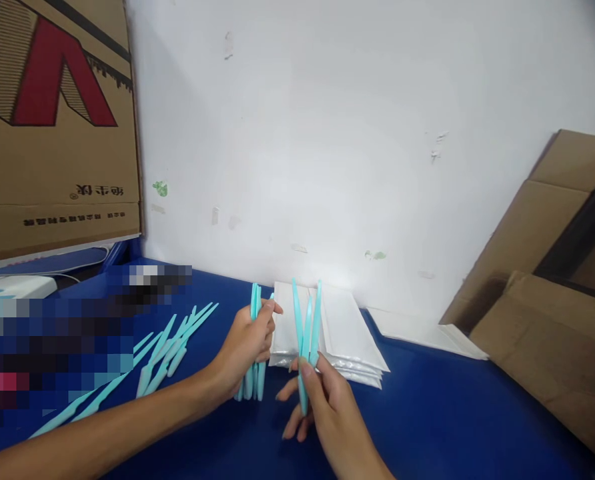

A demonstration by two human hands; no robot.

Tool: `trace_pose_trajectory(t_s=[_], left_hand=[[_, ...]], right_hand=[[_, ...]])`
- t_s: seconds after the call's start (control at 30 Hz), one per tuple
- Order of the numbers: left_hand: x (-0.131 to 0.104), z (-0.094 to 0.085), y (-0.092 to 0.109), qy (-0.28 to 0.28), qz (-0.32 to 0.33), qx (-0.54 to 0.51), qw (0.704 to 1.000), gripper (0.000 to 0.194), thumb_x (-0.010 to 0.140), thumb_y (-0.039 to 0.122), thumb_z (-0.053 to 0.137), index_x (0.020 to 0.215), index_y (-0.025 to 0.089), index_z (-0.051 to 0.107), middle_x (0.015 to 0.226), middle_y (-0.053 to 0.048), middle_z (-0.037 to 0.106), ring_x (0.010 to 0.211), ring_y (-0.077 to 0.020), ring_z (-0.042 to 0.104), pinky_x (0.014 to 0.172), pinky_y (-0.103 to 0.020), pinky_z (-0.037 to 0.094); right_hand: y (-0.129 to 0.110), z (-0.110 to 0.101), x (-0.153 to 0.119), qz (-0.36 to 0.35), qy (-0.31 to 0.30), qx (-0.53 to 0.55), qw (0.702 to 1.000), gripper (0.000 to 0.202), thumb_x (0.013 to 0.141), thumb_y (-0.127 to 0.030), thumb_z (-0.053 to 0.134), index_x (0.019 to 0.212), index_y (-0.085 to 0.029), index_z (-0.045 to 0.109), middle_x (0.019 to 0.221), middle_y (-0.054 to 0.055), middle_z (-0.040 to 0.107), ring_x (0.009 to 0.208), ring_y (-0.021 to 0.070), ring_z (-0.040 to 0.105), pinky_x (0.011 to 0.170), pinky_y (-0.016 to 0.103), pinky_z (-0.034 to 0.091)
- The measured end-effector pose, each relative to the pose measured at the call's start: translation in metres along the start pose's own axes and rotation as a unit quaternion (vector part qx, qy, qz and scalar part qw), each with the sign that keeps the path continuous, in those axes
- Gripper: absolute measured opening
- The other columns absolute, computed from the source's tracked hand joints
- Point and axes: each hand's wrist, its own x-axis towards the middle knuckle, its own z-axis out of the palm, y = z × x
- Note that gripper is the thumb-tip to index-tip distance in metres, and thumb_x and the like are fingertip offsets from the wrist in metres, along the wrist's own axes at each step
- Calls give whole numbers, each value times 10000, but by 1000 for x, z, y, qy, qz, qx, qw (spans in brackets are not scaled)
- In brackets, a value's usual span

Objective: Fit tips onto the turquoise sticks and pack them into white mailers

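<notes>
My left hand (247,340) is closed around an upright bundle of slender turquoise plastic sticks (250,383), their tips above the fist and their wider ends below it. To its right, my right hand (330,393) pinches a few more turquoise sticks (306,337) between thumb and fingers. These fan out upward, and the other fingers are spread. Loose sticks of the same kind (165,350) lie in a pile on the blue table to the left, partly behind my left forearm. A stack of white padded envelopes (350,327) lies just behind both hands.
Another white envelope (417,330) lies flat by the wall, beside brown cardboard (542,353) on the right. A large printed carton (57,160) stands at the upper left, above a white device (20,288). A pixelated patch hides the table's left side.
</notes>
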Motion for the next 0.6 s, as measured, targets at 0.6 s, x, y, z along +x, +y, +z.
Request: trace_pose_trajectory(t_s=[0.6], left_hand=[[-15, 7, 6, -45, -85, -107, 990, 279, 873, 355, 712, 1024, 153, 593, 777, -28, 619, 638, -164, 620, 561, -299, 555]], right_hand=[[0, -1, -5, 35, -12, 23, 999, 632, 904, -734, 435, 1182, -173, 525, 1062, 108, 616, 666, 189, 734, 528, 273, 556]])
